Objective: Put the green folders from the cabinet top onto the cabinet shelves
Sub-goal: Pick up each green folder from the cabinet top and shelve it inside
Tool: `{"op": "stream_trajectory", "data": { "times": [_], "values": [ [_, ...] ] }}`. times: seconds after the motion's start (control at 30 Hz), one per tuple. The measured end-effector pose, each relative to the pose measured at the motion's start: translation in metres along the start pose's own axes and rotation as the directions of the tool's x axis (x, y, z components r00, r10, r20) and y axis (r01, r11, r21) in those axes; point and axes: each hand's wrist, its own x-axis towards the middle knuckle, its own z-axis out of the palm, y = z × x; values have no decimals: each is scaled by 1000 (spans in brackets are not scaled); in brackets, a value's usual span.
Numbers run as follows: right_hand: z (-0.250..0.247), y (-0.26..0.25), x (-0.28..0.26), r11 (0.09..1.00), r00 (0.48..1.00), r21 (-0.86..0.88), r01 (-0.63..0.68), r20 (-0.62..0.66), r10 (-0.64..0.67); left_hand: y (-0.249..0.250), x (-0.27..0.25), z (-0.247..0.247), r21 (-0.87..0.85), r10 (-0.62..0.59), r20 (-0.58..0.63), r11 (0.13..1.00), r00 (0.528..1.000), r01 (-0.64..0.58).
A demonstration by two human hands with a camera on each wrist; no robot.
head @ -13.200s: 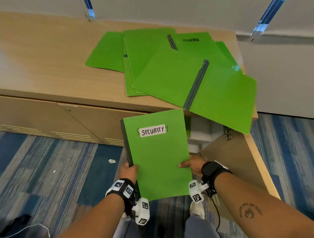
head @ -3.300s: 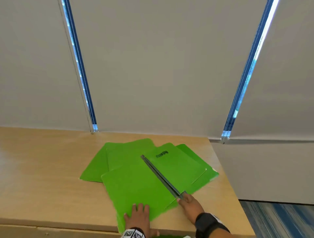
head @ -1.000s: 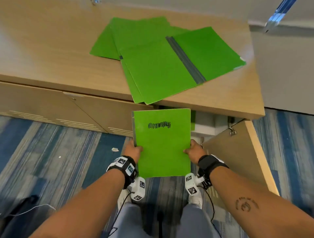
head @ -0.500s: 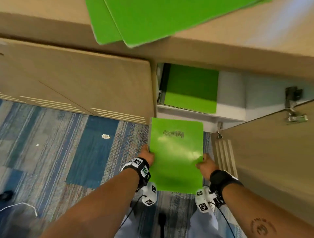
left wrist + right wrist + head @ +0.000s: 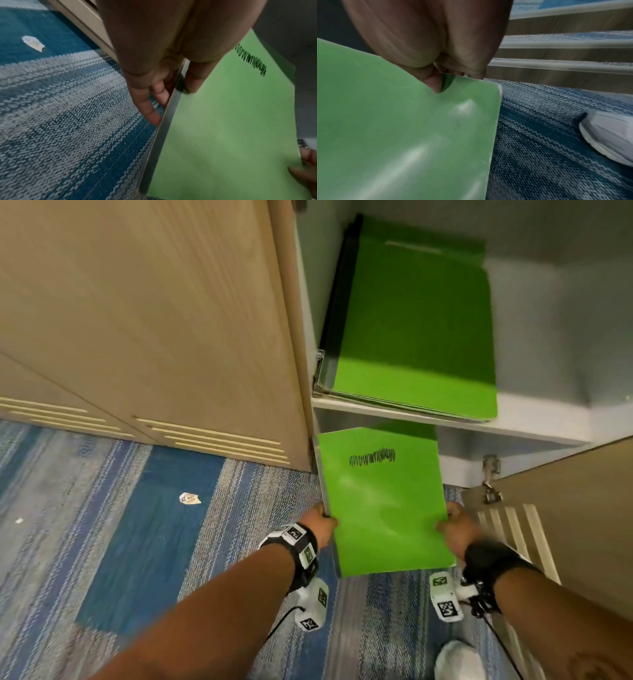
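Observation:
I hold a green folder with a black scribble on its cover, flat in front of the open cabinet, its far edge just below the shelf. My left hand grips its grey-spined left edge, thumb on the cover and fingers underneath. My right hand pinches the right edge, thumb on the folder. A stack of green folders lies on the shelf's left side, against the cabinet wall.
A closed wooden cabinet door stands to the left of the opening. The open door swings out on the right beside my right arm. Blue patterned carpet lies below, with a paper scrap. My white shoe is near.
The view has dropped and closed in on the shelf; the cabinet top has left the picture. The folder has moved forward towards the opening, still held by both hands.

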Motion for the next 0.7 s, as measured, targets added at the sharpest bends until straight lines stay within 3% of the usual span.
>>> {"op": "stream_trajectory", "data": {
  "times": [0.13, 0.27, 0.43, 0.53, 0.63, 0.7],
  "values": [
    [2, -5, 5, 1000, 1000, 8, -10, -8, 10, -26, 35, 22, 26, -56, 0, 998, 998, 55],
    [9, 7, 20, 998, 998, 26, -55, -16, 56, -76, 115, 45, 91, -52, -54, 994, 997, 57],
    [25, -23, 61, 999, 999, 52, 12, -30, -10, -25, 90, 24, -22, -15, -194, 1000, 981, 11],
    [38, -35, 91, 991, 995, 123, 46, -94, -34, -24, 94, 15, -208, -127, -126, 973, 984, 98],
    [49, -57, 80, 992, 988, 112, 53, -151, -35, -33, 105, 10, -146, -80, -88, 987, 993, 67],
    [56, -60, 74, 992, 988, 119, 45, -149, -27, -31, 110, 5, -208, -134, -118, 972, 984, 107]
  ]
}}
